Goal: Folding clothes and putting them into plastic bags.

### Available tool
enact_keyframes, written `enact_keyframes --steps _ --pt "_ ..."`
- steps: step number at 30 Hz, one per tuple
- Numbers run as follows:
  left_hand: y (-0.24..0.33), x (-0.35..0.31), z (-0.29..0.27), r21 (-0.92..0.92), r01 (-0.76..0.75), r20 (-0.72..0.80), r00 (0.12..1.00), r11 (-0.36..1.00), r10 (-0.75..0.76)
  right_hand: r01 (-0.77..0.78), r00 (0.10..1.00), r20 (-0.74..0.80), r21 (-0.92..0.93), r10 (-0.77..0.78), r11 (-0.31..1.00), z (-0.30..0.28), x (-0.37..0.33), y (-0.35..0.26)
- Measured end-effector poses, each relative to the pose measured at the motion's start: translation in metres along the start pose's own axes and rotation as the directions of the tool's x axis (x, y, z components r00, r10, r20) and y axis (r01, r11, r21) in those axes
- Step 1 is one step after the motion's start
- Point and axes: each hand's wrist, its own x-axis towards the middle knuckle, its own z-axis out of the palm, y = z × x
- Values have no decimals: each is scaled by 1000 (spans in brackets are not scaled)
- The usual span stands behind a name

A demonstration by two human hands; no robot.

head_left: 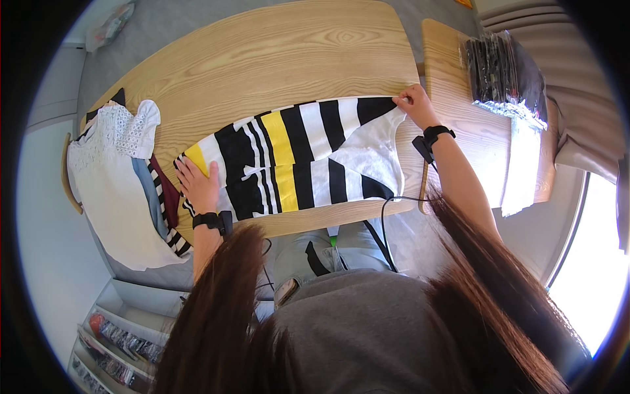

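Note:
A knitted garment with black, white and yellow stripes lies stretched crosswise along the near part of the wooden table. My left hand rests flat on its left end, fingers spread over the yellow and white bands. At the far right corner, my right hand pinches the black tip of the garment between thumb and fingers. The garment's right part is plain white beside black slanted patches. Each wrist wears a black band with a small dark device.
The wooden table reaches away from me. At left, a white lace-trimmed top lies over other folded clothes on a chair. A side table at right bears dark garments in clear plastic. A shelf unit stands lower left.

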Motion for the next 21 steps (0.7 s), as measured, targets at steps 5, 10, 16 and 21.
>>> enact_keyframes --steps 5,10,16,21 --pt "37 8 -30 -119 -547 -114 837 829 536 -9 1000 -15 -4 9 1000 -1 -2 1" --pt "57 11 -29 -125 -531 87 836 838 542 3 1000 -14 5 -3 1000 3 1 -4" --pt "33 13 -31 -324 -449 -184 893 832 411 58 991 -115 -98 -69 994 -6 -4 7" --pt "-31 -21 -26 -197 179 -107 973 964 -203 135 980 -141 -36 -139 990 33 -52 -112"
